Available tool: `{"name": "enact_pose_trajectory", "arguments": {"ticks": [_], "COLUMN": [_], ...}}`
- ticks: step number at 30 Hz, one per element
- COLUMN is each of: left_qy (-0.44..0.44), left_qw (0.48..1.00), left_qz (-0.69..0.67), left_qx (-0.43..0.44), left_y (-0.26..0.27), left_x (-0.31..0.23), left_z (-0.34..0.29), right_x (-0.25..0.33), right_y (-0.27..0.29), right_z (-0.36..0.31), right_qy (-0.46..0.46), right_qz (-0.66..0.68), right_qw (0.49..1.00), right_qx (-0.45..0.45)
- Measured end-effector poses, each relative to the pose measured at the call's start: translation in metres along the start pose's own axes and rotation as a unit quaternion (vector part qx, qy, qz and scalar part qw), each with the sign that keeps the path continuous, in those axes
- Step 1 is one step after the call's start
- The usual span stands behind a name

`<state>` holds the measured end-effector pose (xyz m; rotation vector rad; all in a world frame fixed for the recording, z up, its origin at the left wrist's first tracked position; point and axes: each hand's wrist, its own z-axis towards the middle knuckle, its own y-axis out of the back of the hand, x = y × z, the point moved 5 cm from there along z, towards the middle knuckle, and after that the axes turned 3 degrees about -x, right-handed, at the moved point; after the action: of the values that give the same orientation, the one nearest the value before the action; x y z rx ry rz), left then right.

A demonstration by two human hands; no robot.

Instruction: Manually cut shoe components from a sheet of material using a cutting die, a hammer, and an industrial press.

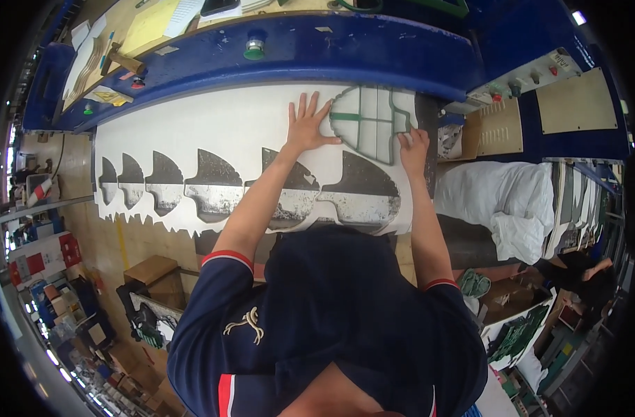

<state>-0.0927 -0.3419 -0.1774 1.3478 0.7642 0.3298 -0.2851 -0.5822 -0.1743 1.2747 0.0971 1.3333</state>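
A green-edged metal cutting die (360,118), a curved outline with cross bars inside, lies on a white sheet (213,115) near its far right end. My left hand (306,129) rests flat on the sheet with its fingers spread, thumb and forefinger at the die's scalloped left edge. At the opposite edge, the fingers of my right hand (414,146) are bent around the die's rim. Nearer to me, a row of similar cut-out openings (216,174) runs along the sheet, with a dark and scuffed surface showing through them.
A blue machine beam (310,55) with a green button (254,48) spans the far side. On the left ledge lie papers (150,31) and a hammer (126,62). To the right are a white plastic-wrapped roll (498,201) and another person (575,278).
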Motion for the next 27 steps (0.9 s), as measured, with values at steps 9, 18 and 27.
{"name": "enact_pose_trajectory", "arguments": {"ticks": [9, 18, 27], "left_qy": [-0.001, 0.015, 0.038], "left_qw": [1.0, 0.998, 0.998], "left_qz": [-0.006, -0.057, -0.058], "left_qx": [-0.014, -0.017, 0.001], "left_y": [0.001, 0.025, 0.053], "left_x": [0.003, 0.041, 0.131], "left_z": [0.009, 0.007, -0.056], "right_x": [-0.006, 0.029, 0.108], "right_y": [-0.005, -0.013, -0.066], "right_z": [0.001, 0.002, -0.02], "right_qy": [-0.014, 0.012, 0.105], "right_qz": [0.027, -0.105, -0.013], "right_qw": [0.999, 0.994, 0.989], "right_qx": [-0.027, 0.039, 0.1]}}
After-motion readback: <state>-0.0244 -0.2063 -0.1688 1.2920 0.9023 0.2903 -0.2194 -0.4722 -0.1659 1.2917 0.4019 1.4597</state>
